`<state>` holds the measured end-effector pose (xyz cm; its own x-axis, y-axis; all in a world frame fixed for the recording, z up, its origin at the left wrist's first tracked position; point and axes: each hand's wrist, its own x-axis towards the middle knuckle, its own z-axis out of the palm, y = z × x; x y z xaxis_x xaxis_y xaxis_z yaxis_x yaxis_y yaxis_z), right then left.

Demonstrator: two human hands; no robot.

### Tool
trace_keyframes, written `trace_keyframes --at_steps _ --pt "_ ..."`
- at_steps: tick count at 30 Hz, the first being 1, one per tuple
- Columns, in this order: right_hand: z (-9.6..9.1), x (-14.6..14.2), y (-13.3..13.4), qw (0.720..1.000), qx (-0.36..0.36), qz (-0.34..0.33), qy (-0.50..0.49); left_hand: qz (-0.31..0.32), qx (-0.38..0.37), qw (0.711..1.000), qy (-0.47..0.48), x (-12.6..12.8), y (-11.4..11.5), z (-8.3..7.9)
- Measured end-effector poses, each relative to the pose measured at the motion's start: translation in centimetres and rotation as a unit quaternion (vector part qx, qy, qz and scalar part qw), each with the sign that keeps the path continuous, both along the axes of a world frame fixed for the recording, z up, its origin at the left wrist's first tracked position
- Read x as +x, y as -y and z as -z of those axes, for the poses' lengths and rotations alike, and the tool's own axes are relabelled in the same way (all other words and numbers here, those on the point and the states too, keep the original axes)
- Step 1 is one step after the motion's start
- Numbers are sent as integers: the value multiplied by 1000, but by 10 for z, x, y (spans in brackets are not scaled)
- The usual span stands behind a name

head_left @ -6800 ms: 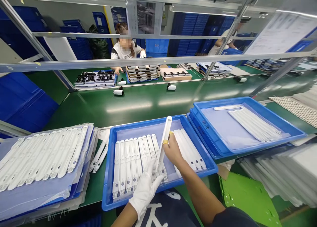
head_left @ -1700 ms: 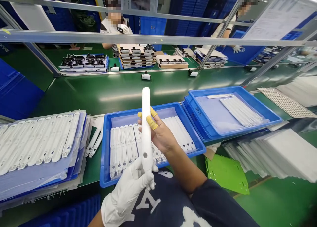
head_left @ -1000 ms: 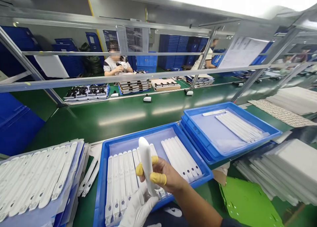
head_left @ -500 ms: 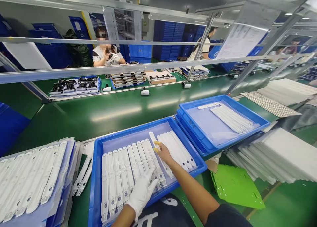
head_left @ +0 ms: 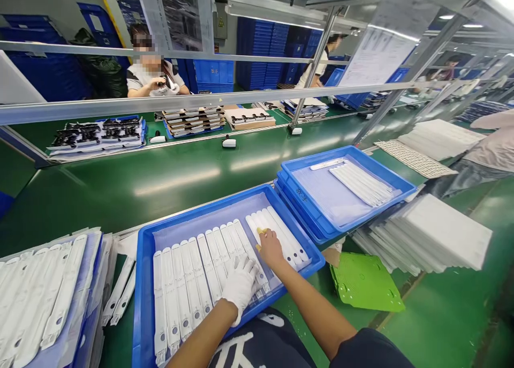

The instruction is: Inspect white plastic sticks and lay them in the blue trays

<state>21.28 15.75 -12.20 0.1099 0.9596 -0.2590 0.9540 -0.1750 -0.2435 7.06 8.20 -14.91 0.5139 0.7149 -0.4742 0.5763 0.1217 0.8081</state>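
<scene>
A blue tray point(head_left: 146, 250) in front of me holds two rows of long white plastic strips point(head_left: 188, 274) lying side by side. My left hand point(head_left: 240, 285), in a white glove, rests flat on the near ends of the left row. My right hand point(head_left: 268, 248), bare with yellow finger cots, presses on the white strips of the right-hand group point(head_left: 277, 235), fingers laid flat. Neither hand lifts a strip.
A second blue tray point(head_left: 401, 186) with several white strips sits to the right. Sheets of more strips point(head_left: 44, 293) lie at the left, a green plate point(head_left: 365, 282) and white stacks point(head_left: 433, 234) at the right. Across the green conveyor point(head_left: 160, 180) a person sits behind trays of black parts point(head_left: 100, 132).
The white strip held upright in both hands has been laid down in the tray beside the right-hand group. Both hands now lie flat on the strips. The view has swung rightwards.
</scene>
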Motion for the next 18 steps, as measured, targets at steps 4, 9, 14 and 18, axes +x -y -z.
trace_keyframes --at_steps 4,9,14,18 --pt "-2 -1 0 1000 -2 -2 24 -27 16 999 20 -10 11 -12" --pt "-14 4 -6 1000 10 22 -19 -84 46 994 60 -28 25 -31" --pt "-48 1 -6 991 49 45 -120 -152 61 981 109 -34 34 -56" --pt "-88 -29 4 961 91 14 -260 -193 11 971 143 -37 43 -78"
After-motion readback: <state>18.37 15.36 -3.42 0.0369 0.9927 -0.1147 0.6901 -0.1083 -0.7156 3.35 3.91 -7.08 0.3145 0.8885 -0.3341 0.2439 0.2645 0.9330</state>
